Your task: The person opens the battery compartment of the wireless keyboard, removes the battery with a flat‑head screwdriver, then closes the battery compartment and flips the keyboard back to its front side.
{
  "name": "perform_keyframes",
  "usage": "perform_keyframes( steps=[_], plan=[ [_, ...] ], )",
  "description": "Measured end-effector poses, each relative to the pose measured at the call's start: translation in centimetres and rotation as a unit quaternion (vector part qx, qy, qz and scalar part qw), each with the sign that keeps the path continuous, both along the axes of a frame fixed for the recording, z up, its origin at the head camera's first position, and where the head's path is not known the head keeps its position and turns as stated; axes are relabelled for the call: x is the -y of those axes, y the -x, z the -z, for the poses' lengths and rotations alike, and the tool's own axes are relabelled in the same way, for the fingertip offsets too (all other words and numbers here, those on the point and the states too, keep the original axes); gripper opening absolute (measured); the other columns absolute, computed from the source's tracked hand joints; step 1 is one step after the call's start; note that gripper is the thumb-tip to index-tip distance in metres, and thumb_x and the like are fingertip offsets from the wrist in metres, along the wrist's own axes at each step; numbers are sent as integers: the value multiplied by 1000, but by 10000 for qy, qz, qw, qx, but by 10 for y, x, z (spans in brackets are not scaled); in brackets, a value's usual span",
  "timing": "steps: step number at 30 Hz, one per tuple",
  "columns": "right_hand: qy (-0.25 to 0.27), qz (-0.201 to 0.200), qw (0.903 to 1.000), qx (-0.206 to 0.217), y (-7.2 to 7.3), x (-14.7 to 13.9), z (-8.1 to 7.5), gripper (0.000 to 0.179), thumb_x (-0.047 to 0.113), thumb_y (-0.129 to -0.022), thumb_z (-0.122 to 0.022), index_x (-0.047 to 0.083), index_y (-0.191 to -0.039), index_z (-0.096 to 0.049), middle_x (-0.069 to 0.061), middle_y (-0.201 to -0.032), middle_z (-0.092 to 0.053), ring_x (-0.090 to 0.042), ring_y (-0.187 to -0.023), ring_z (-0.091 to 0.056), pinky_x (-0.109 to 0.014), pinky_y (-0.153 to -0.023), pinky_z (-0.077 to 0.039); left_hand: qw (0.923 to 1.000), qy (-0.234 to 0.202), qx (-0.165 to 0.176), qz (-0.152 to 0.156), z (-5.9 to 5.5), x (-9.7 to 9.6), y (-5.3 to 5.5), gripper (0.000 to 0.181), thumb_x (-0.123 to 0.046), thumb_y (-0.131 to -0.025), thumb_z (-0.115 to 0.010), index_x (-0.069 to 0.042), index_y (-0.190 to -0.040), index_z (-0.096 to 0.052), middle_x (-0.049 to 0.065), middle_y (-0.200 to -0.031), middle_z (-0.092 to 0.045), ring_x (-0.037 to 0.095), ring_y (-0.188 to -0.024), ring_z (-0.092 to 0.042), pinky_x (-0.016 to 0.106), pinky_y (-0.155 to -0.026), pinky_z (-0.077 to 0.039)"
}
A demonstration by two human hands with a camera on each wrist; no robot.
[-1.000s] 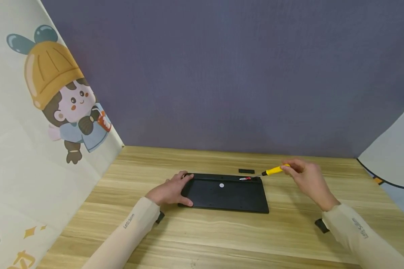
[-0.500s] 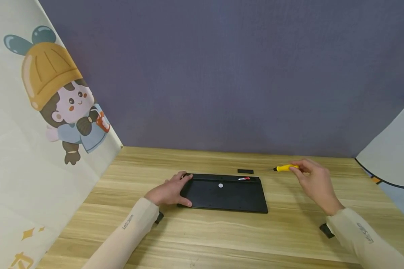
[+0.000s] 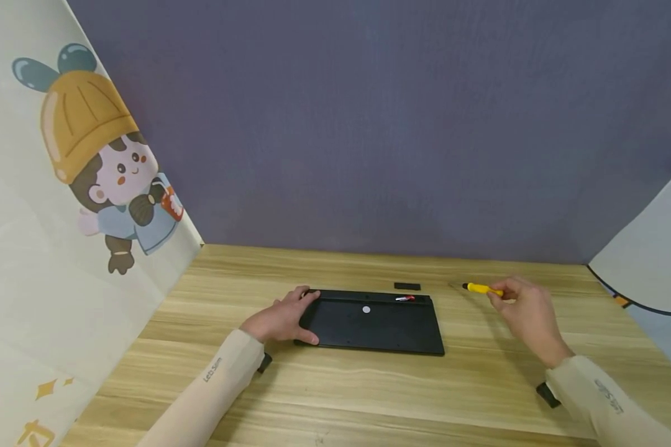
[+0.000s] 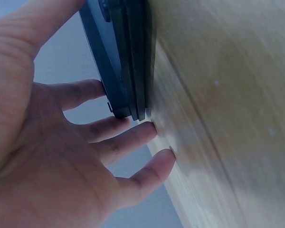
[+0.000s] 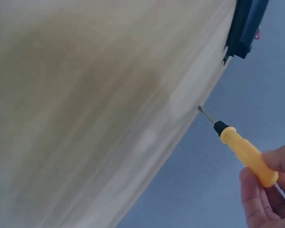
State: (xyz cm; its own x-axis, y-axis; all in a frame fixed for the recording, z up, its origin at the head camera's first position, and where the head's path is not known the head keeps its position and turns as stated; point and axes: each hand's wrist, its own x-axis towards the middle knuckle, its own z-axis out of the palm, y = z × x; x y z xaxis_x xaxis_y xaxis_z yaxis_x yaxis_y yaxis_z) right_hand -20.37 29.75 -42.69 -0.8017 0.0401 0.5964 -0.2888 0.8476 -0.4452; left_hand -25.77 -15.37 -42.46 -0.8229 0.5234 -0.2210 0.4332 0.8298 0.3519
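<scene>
A thin black keyboard (image 3: 380, 332) lies underside up on the table, a white round sticker near its back strip. My left hand (image 3: 279, 318) rests on its left end, thumb at the near corner and fingers at the far one. The left wrist view shows those fingers (image 4: 128, 142) nearly straight, some touching the keyboard's edge. To the right, my right hand (image 3: 528, 313) pinches a small yellow screwdriver (image 3: 483, 288) by its handle end, its tip pointing left above the table. A red-and-silver battery (image 3: 405, 298) sits in the keyboard's back strip.
Behind the keyboard lies a small black rectangular cover (image 3: 407, 286). A grey-purple panel (image 3: 369, 136) stands along the table's back edge, and a white cartoon-printed panel (image 3: 28, 248) borders the left. The wood-grain table (image 3: 402, 403) extends in front.
My right hand has drawn the screwdriver off the battery and away to the right, then slightly lower. The left hand and keyboard have stayed put.
</scene>
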Motion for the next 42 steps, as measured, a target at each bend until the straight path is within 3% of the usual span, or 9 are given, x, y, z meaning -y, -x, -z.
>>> perform_keyframes(
  steps=[5, 8, 16, 25, 31, 42],
  plan=[
    [-139, 53, 9990, 414, -4, 1, 5, 15, -4, -72, -76, -2, -84, -68, -11, -78, -63, -19, -61, -57, -22, -48, -45, 10000, -21, -3, 6, 0, 0, 0, 98, -50, -76, -74, -19, -152, -22, 16, -155, -11, 36, -136, -24, 61, -103, -22],
    [-332, -43, 9967, 740, -7, 7, 10, 17, -3, -72, -76, -1, -85, -65, -10, -79, -59, -21, -64, -55, -30, -53, -46, 10000, -31, -25, 16, 0, 0, 0, 98, -51, -75, -74, -18, -152, -22, 16, -155, -11, 37, -135, -26, 61, -103, -22],
    [-626, -463, 9810, 1777, -9, 26, 23, 24, 2, -71, -75, 2, -90, -60, -6, -84, -55, -22, -72, -54, -39, -62, -45, 9999, -108, -36, 64, 0, 0, 0, 99, -50, -75, -75, -16, -152, -24, 16, -154, -13, 36, -136, -23, 61, -102, -23],
    [-613, -520, 9527, 2930, -7, 31, 21, 52, 6, -79, -72, -9, -122, -48, -13, -91, -56, -22, -74, -54, -40, -62, -47, 9999, -133, 0, 69, 0, 0, 1, 98, -50, -75, -75, -16, -152, -23, 16, -154, -13, 35, -137, -23, 61, -102, -23],
    [-560, -513, 9455, 3167, -7, 30, 21, 55, 11, -83, -70, -10, -126, -43, -10, -88, -60, -18, -70, -55, -35, -57, -46, 9999, -126, -9, 47, 0, 0, -1, 98, -49, -75, -75, -16, -151, -24, 16, -154, -13, 35, -137, -23, 61, -102, -23],
    [-565, -473, 9446, 3200, -9, 25, 19, 54, 14, -86, -68, -9, -127, -43, -11, -88, -61, -18, -68, -54, -34, -56, -45, 9999, -168, 9, 31, 1, 0, 0, 97, -49, -75, -75, -17, -151, -24, 15, -154, -13, 35, -137, -22, 61, -102, -23]
  ],
)
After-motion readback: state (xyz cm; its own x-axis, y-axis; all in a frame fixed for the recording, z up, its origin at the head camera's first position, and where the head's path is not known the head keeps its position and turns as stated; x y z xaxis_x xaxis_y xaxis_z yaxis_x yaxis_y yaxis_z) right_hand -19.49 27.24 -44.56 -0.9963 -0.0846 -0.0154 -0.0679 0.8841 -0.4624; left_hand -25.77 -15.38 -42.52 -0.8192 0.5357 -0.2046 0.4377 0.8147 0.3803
